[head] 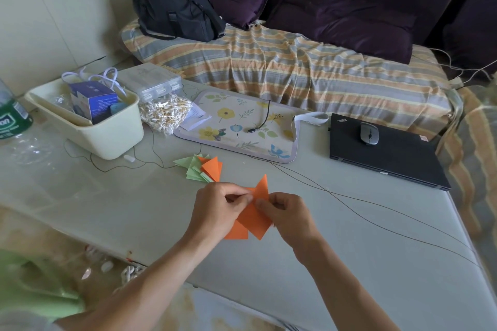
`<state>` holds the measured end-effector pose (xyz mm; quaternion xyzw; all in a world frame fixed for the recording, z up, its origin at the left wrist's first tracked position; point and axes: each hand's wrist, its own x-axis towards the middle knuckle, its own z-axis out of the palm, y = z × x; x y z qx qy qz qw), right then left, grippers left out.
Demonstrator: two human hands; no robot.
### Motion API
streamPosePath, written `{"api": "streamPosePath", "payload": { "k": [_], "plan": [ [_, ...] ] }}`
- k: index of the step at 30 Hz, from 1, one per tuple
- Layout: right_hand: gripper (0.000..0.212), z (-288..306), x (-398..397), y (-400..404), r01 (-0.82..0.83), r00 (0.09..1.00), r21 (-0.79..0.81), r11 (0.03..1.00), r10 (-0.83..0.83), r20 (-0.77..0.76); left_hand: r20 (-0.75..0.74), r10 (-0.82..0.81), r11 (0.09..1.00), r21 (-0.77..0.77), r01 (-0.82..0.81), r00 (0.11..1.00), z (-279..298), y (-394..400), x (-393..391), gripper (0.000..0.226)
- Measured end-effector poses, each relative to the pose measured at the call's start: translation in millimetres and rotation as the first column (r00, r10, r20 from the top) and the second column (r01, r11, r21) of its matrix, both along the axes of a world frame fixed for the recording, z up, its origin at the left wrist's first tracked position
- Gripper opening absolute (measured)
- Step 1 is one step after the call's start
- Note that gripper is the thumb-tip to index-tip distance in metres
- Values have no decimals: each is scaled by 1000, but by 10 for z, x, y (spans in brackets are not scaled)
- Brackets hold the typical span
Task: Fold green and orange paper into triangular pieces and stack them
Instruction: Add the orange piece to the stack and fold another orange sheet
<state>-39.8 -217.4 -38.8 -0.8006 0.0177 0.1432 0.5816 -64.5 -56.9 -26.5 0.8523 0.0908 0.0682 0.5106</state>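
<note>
Orange paper point(254, 219), partly folded, sits near the middle of the tabletop point(349, 263), held just above it by both hands; its centre is hidden behind the fingers, so the fold there cannot be made out. The left hand point(215, 209) pinches the paper's upper left part with curled thumb and fingers. The right hand point(289, 216) pinches it from the right, fingers curled; its fingertips are hard to tell apart. Just beyond, toward the far edge, lies the stack of folded triangles point(203, 168), orange pieces on top, green ones fanned out beneath and partly covered. A closed black laptop point(390, 153) lies by the right edge, a mouse point(369, 133) on its lid.
</note>
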Motion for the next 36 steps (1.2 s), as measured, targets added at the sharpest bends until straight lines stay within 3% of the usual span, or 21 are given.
{"api": "streamPosePath", "payload": {
  "k": [6, 12, 18, 23, 27, 32, 36],
  "plan": [
    [39, 5, -4, 5, 4, 1000, 56, 998, -4, -12, -123, 17, 979, -198, -41, 992, -25, 24, 16, 4],
    [18, 30, 56, -34, 174, 985, 209, 962, -172, -29, -212, -69, 966, -258, 12, 975, -5, 0, -5, 8],
    [15, 11, 55, -30, 194, 980, 226, 954, -199, -1, -298, -81, 969, -246, 6, 951, 15, -17, -5, 9],
    [13, 46, 40, -22, 157, 987, 278, 948, -145, -66, -281, -59, 973, -232, -8, 958, 12, -14, -9, 9],
    [16, 20, 23, 3, 114, 991, 224, 968, -95, -94, -249, -1, 969, -241, -61, 969, -1, 8, 11, 8],
    [14, -12, 29, 12, 134, 991, 117, 984, -135, 6, -286, -44, 977, -214, -19, 957, -9, 16, -1, 10],
    [13, -29, 27, 12, 128, 992, 145, 981, -124, -36, -291, -12, 983, -180, -42, 957, -22, 25, 2, 7]
  ]
}}
